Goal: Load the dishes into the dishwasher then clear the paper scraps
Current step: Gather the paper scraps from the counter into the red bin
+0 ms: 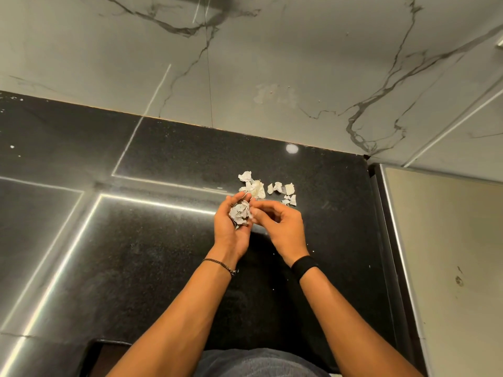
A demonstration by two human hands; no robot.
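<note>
My left hand (231,227) is cupped palm up above the black countertop (152,240) and holds a bunch of crumpled white paper scraps (240,212). My right hand (280,224) is right beside it, fingers curled, its fingertips touching the bunch in the left palm. Just beyond the hands, several loose paper scraps (281,189) lie on the counter, with a larger crumpled piece (254,186) at their left. No dishes or dishwasher are in view.
A grey marble-patterned wall (272,63) rises behind the counter. A beige panel with a metal edge (441,254) borders the counter on the right. Bright light strips reflect on the counter's left half. The counter's front edge is near my body.
</note>
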